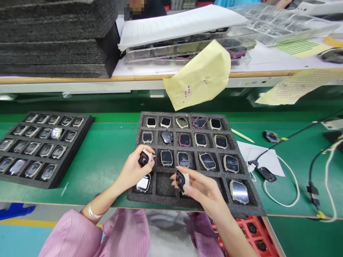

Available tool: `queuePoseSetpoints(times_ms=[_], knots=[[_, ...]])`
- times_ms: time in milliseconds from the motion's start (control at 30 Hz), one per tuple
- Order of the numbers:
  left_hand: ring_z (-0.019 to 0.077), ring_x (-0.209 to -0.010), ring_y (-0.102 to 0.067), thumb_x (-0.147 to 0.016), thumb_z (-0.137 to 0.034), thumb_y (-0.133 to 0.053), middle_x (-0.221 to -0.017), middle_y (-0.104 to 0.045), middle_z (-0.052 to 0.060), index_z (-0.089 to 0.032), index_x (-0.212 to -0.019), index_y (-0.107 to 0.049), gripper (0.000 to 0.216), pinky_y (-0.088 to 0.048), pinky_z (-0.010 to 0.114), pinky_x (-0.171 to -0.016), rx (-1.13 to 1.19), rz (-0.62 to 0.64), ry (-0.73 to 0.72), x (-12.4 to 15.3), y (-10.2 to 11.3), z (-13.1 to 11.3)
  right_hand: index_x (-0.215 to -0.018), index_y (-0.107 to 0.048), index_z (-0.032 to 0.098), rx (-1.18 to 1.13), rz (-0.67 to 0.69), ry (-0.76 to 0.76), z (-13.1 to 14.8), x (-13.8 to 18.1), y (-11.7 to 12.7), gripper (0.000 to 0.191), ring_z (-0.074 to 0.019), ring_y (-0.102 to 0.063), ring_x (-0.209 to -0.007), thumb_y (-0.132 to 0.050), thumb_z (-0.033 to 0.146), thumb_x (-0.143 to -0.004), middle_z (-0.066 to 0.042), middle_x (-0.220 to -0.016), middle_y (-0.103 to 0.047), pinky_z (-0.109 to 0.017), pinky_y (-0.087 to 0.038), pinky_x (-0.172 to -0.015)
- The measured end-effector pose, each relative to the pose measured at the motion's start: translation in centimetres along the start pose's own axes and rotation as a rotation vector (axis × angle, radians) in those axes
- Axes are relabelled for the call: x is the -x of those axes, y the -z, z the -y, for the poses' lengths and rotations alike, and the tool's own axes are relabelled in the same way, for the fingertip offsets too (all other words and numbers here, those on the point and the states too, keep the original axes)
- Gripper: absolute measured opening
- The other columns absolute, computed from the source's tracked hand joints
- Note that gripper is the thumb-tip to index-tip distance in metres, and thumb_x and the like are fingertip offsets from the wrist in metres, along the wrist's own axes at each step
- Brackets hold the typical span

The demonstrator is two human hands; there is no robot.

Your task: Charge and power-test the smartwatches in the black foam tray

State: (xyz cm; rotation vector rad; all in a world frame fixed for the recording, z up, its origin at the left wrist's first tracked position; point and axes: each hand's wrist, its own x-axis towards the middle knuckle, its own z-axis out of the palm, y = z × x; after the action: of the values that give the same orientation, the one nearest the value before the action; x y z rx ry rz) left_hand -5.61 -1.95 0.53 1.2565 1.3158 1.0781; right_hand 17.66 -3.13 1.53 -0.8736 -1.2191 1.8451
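Note:
A black foam tray [165,184] with square pockets lies before me, most of them holding square smartwatch bodies. Over its left edge my left hand [136,164] grips one smartwatch [145,158], its dark screen showing some light marks. My right hand [202,185] pinches another smartwatch [182,181] above the front row, tilted, with a black face and a pale case. Just below my left hand, a smartwatch with a lit white screen [144,183] sits in the front-left pocket. Part of the front row is hidden behind my right hand.
A second foam tray of watches [50,171] lies to the left. On the right are cables [294,200], a small black device [266,174], white paper [277,162] and a pale green pen [242,135]. Stacked black foam [56,43] and clear plastic trays [166,51] stand on the shelf.

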Motion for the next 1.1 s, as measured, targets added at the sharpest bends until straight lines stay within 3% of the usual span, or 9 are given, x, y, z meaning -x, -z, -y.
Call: queuePoseSetpoints(times_ms=[367, 733, 867, 967, 1100], knots=[[0.0131, -0.083, -0.059, -0.078, -0.008, -0.057, -0.083, -0.06, -0.002, -0.021, -0.103, -0.052, 0.029, -0.045, 0.025, -0.079, -0.022, -0.009, -0.054, 0.0, -0.1, -0.5, -0.124, -0.064, 0.03, -0.011, 0.004, 0.008, -0.1, 0.1, 0.3, 0.036, -0.0178, -0.069, -0.094, -0.069, 0.025, -0.088, -0.005, -0.109, -0.072, -0.028, -0.052, -0.089], [0.0155, -0.081, -0.062, -0.075, -0.011, -0.062, -0.082, -0.063, -0.001, -0.02, -0.097, -0.054, 0.025, -0.049, 0.03, -0.083, 0.042, -0.062, -0.132, 0.8, 0.0, -1.3, -0.125, -0.063, 0.026, 0.061, 0.018, 0.033, 0.1, 0.2, 0.3, 0.037, -0.0232, -0.07, -0.093, -0.068, 0.026, -0.088, -0.009, -0.109, -0.071, -0.039, -0.055, -0.089], [0.0141, -0.078, -0.06, -0.075, -0.006, -0.06, -0.08, -0.063, -0.002, -0.021, -0.092, -0.055, 0.023, -0.048, 0.029, -0.082, 0.047, -0.021, -0.15, 1.7, -0.1, -2.1, -0.125, -0.064, 0.026, 0.06, 0.068, 0.054, 0.2, 0.6, 0.5, 0.035, -0.0237, -0.069, -0.096, -0.066, 0.027, -0.09, -0.009, -0.11, -0.07, -0.038, -0.054, -0.09], [0.0149, -0.084, -0.061, -0.077, -0.007, -0.06, -0.083, -0.064, -0.002, -0.021, -0.091, -0.054, 0.021, -0.046, 0.028, -0.084, -0.014, -0.041, -0.121, 1.9, -0.2, -2.3, -0.128, -0.06, 0.027, 0.041, 0.079, 0.04, 0.5, 0.5, 0.4, 0.037, -0.0244, -0.068, -0.1, -0.064, 0.027, -0.092, -0.01, -0.115, -0.069, -0.041, -0.052, -0.094], [0.0176, -0.098, -0.06, -0.082, -0.014, -0.058, -0.102, -0.064, 0.003, -0.021, -0.099, -0.053, 0.019, -0.045, 0.029, -0.087, -0.169, -0.017, -0.098, 1.2, 0.2, -2.1, -0.132, -0.054, 0.028, -0.023, 0.067, -0.017, 0.9, 0.0, -0.1, 0.039, -0.0263, -0.067, -0.104, -0.06, 0.031, -0.094, -0.01, -0.125, -0.064, -0.044, -0.053, -0.093]])
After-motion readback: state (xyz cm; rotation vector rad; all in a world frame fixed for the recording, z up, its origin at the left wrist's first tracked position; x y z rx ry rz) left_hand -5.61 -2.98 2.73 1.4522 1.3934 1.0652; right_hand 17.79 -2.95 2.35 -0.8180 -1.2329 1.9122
